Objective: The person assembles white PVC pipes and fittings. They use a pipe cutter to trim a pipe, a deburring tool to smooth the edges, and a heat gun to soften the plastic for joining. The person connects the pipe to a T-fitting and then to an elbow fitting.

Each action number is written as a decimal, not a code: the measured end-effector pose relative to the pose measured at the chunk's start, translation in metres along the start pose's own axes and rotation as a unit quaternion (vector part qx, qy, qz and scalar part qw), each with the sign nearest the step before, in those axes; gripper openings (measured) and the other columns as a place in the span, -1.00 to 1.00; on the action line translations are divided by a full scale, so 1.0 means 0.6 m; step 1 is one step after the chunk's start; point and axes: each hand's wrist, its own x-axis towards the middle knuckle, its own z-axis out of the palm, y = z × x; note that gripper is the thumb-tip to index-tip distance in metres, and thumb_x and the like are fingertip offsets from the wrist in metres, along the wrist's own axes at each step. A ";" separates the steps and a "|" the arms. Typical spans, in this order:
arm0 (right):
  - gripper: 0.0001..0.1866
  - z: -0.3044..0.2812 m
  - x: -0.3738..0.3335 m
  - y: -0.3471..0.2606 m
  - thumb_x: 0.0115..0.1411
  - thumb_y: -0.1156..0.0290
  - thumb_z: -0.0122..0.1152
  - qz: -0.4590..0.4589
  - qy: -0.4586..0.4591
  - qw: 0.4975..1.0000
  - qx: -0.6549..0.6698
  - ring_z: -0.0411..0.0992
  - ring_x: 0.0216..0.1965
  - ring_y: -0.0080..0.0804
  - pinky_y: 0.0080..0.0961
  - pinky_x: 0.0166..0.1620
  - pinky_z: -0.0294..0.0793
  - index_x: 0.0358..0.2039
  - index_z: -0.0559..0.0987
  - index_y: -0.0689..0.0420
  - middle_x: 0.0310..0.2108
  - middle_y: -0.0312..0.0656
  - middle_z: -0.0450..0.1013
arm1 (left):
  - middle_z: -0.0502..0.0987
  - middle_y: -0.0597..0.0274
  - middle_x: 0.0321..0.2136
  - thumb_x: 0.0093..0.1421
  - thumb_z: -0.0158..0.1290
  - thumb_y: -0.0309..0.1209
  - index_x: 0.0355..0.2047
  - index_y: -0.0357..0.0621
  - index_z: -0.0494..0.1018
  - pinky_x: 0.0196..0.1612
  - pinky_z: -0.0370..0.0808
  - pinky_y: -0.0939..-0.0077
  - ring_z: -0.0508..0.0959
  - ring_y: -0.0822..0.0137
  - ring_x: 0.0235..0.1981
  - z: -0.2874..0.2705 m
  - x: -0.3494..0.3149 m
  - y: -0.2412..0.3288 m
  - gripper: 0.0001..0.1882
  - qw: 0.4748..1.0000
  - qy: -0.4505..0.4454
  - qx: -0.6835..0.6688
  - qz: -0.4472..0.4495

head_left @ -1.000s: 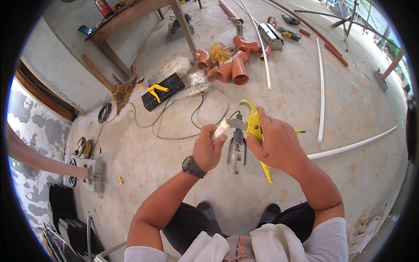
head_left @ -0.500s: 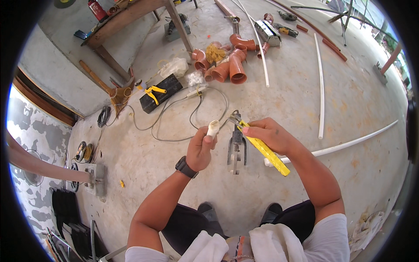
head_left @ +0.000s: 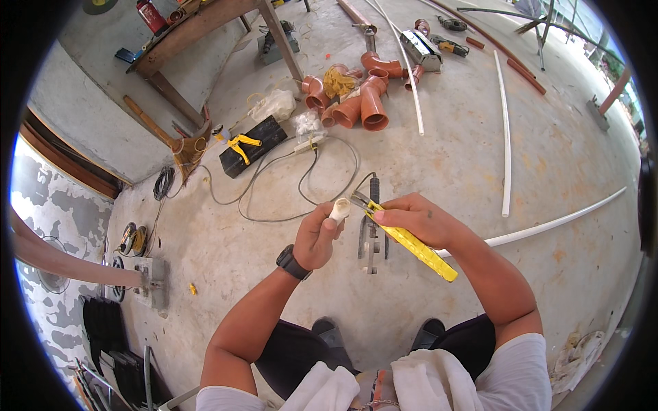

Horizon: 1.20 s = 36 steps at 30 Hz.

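My left hand is closed around a short white plastic pipe fitting, its open end turned upward. In my right hand is a pair of pliers with long yellow handles, gripped near the head. The steel jaws point left, close beside the fitting's rim; whether they touch it I cannot tell. On the floor behind and below the pliers stands a corded tool with a black handle and metal parts, partly covered by the pliers and my right hand.
White pipes lie on the right. Orange pipe fittings cluster ahead, near a wooden table. A black box with a yellow-handled tool on it stands left of a looping grey cable. A slanted post rises at the left.
The pliers have moved left and slightly down, bringing the jaws nearer the fitting. My left hand has tipped the fitting so that its opening shows more.
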 end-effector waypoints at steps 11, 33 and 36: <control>-0.54 0.022 -0.038 -0.043 0.29 0.06 0.27 -0.049 0.092 0.987 -0.119 0.40 -0.55 -0.42 -0.34 -0.41 0.40 -0.42 0.54 0.27 -0.62 -0.15 0.43 | 0.37 0.38 -0.50 0.50 -0.22 0.13 -0.12 -0.23 0.43 -0.36 0.31 0.57 0.31 0.54 -0.49 -0.001 -0.002 -0.001 -0.40 1.000 0.005 0.023 -0.010; -0.35 0.041 -0.053 -0.050 0.29 0.11 0.24 -0.114 0.150 0.941 -0.281 0.56 -0.48 0.09 -0.16 -0.34 0.53 0.04 0.41 0.55 -0.55 0.12 0.51 | 0.42 0.31 -0.45 0.49 -0.07 -0.18 -0.08 -0.25 0.45 -0.31 0.37 0.50 0.39 0.46 -0.45 -0.012 0.002 -0.029 -0.66 0.997 0.021 0.061 0.041; -0.35 0.039 -0.052 -0.049 0.30 0.11 0.23 -0.110 0.148 0.944 -0.273 0.56 -0.48 0.08 -0.16 -0.34 0.52 0.04 0.41 0.55 -0.54 0.12 0.51 | 0.43 0.29 -0.43 0.48 -0.05 -0.25 -0.08 -0.26 0.44 -0.28 0.38 0.50 0.39 0.45 -0.43 -0.011 0.004 -0.028 -0.72 0.998 0.021 0.054 0.036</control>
